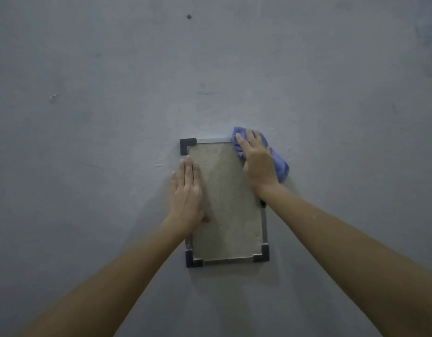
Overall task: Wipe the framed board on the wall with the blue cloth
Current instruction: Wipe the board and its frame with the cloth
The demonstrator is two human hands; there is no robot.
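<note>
So the framed board (224,203) hangs upright on the wall (112,105), tall and narrow, with dark corner caps (187,145) and a dusty, blotchy beige face. The blue cloth (279,164) sits bunched up on its top right corner, partly on the frame and partly spilling onto the wall beside it.

The right hand (257,164) lies flat on top of the cloth, fingers (239,142) stretched out and a bit spread, pressing rather than clutching. The fingertips reach the top edge. The cloth pokes out just past them and trails out below the heel of the palm on the right. The left hand (187,190) is flat on the board's left edge, fingers straight and together, holding nothing. Looks like it's bracing the board against the wall.

My take: this is a pass starting from the top corner, and most of the face looks unwiped. I'd press with the whole palm so the wad doesn't slip out, drag in overlapping strokes, and move the bracing hand out of the lane before the cloth gets there. Too much sideways push could swing the board on its mount, which I can't see.
</note>
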